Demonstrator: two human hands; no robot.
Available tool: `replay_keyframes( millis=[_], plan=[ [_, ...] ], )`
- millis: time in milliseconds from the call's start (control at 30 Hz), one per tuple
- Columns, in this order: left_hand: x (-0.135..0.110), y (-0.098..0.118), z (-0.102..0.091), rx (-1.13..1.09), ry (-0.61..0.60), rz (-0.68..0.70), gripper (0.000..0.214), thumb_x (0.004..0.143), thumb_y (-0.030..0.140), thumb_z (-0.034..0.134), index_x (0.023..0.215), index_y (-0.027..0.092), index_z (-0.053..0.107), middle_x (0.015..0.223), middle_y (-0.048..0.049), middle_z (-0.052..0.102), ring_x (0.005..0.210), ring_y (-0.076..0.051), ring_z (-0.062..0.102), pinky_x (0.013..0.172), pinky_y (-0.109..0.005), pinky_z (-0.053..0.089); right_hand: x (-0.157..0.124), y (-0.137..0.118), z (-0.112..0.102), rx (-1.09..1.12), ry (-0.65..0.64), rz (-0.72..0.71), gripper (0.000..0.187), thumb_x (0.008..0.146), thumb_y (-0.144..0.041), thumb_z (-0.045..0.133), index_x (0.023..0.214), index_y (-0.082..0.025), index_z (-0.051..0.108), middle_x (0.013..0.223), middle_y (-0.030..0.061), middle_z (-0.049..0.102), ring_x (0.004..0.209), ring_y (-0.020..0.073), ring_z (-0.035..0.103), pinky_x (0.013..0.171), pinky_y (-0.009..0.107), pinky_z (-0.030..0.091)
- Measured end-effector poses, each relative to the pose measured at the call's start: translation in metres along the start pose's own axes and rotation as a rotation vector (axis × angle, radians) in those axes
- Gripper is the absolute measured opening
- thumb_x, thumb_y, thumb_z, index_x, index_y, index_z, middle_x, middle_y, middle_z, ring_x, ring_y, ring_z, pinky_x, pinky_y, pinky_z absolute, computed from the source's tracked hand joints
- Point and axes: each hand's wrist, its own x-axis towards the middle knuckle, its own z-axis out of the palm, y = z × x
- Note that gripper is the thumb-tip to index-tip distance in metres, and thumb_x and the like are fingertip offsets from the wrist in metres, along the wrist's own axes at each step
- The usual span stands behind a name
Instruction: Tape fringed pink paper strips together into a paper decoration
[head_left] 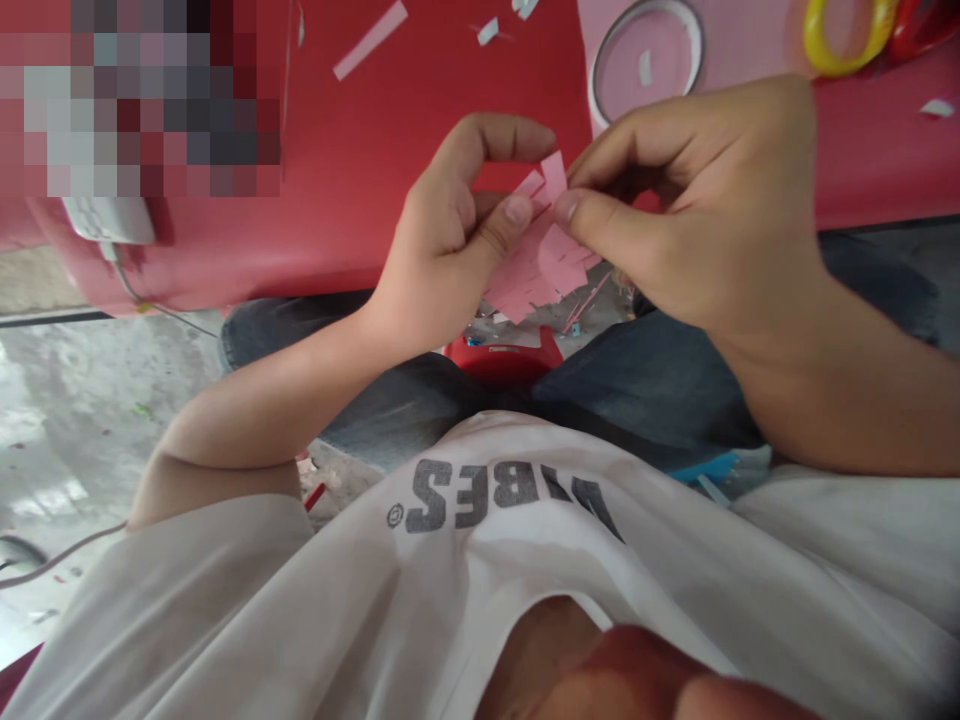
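The person's left hand (450,250) and right hand (697,200) met over a piece of pink paper (536,265) cut into ragged fringes, held directly between the two thumbs. The left thumb (517,212) pressed against the paper's face, while the left index finger (502,135) curled above it, its tip just beside the paper's top strip. The right thumb (592,225) and right index finger (622,150) pinched the paper near that upper strip, with the other right fingers curled inward behind them. Beyond the fingertips lay a red tabletop (352,170) with a loose pink strip (371,40) on it. Farther past the right fingers were a pale round ring (596,80) on a pink sheet (750,40) and yellow-handled scissors (840,35). Below the fingers were the person's blue jeans (645,390) and a white T-shirt (480,560) printed with VIBES.
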Motion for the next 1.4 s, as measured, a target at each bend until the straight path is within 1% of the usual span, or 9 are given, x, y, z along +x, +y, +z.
replay_keyframes(
  millis=[100,200,333,400,500,633,967,1200,1400],
  plan=[
    [0.000,-0.001,-0.006,-0.005,-0.009,-0.024,0.044,0.101,0.050,0.067,0.136,0.025,0.061,0.138,-0.0060,0.066,0.088,-0.015,0.072,0.080,-0.035,0.062,0.000,0.001,0.000,0.010,-0.012,-0.023,0.013,0.087,-0.021,0.077,0.075,-0.024,0.074,0.072,-0.0024,0.070,0.066,0.0118,0.062,0.058,0.033,0.042],
    [0.000,0.005,-0.006,0.055,-0.005,0.014,0.046,0.102,0.053,0.064,0.137,0.024,0.063,0.138,-0.0041,0.067,0.119,-0.023,0.069,0.101,-0.040,0.060,-0.001,0.002,0.002,0.031,-0.010,-0.044,0.013,0.085,-0.019,0.078,0.075,-0.024,0.074,0.074,-0.0032,0.071,0.068,0.0121,0.063,0.060,0.032,0.045],
    [-0.001,0.017,0.004,0.021,0.118,-0.129,0.039,0.102,0.057,0.063,0.127,0.028,0.071,0.133,-0.0006,0.071,0.133,-0.024,0.063,0.107,-0.038,0.058,0.000,0.004,0.003,0.018,0.021,-0.023,0.013,0.085,-0.020,0.078,0.074,-0.025,0.074,0.070,-0.0046,0.070,0.063,0.0102,0.060,0.056,0.031,0.040],
    [-0.002,0.019,0.008,-0.075,0.145,-0.187,0.036,0.099,0.058,0.068,0.120,0.030,0.073,0.127,-0.0015,0.074,0.123,-0.023,0.069,0.093,-0.035,0.062,0.001,0.006,0.003,0.038,0.036,-0.010,0.012,0.084,-0.020,0.079,0.074,-0.024,0.076,0.068,-0.0045,0.070,0.058,0.0088,0.056,0.053,0.031,0.038],
    [-0.002,0.020,0.010,-0.195,0.111,-0.201,0.032,0.092,0.052,0.079,0.112,0.028,0.073,0.110,-0.0028,0.078,0.085,-0.019,0.075,0.071,-0.034,0.061,0.003,0.009,0.002,0.057,0.040,-0.009,0.012,0.083,-0.017,0.078,0.073,-0.024,0.076,0.068,-0.0039,0.069,0.058,0.0088,0.056,0.052,0.030,0.038],
    [-0.004,0.021,0.011,-0.191,0.080,-0.219,0.021,0.093,0.042,0.080,0.104,0.025,0.074,0.088,-0.0024,0.077,0.071,-0.017,0.071,0.060,-0.031,0.054,0.003,0.011,0.002,0.080,0.054,-0.021,0.014,0.082,-0.012,0.074,0.072,-0.023,0.075,0.067,-0.0035,0.067,0.060,0.0083,0.056,0.051,0.029,0.036],
    [0.001,0.005,0.006,-0.082,0.069,-0.127,0.025,0.091,0.053,0.079,0.101,0.030,0.075,0.095,-0.0017,0.076,0.075,-0.016,0.062,0.068,-0.031,0.053,0.002,0.013,0.006,0.111,0.075,-0.002,0.014,0.081,-0.012,0.076,0.074,-0.024,0.075,0.066,-0.0045,0.065,0.055,0.0075,0.050,0.048,0.028,0.033],
    [0.001,0.006,0.008,-0.130,0.115,-0.152,0.023,0.092,0.052,0.079,0.096,0.030,0.075,0.087,-0.0010,0.072,0.075,-0.016,0.063,0.074,-0.034,0.055,-0.001,0.009,0.007,0.110,0.068,-0.110,0.009,0.087,-0.015,0.074,0.081,-0.022,0.072,0.080,-0.0048,0.071,0.073,0.0097,0.063,0.068,0.027,0.049],
    [0.000,0.016,0.011,-0.039,0.140,-0.168,0.028,0.096,0.054,0.074,0.091,0.026,0.073,0.082,-0.0011,0.069,0.073,-0.014,0.059,0.071,-0.032,0.053,-0.003,0.006,0.005,0.048,0.061,-0.141,0.007,0.090,-0.018,0.073,0.085,-0.022,0.075,0.084,-0.0050,0.075,0.078,0.0099,0.067,0.074,0.027,0.052]
  ],
)
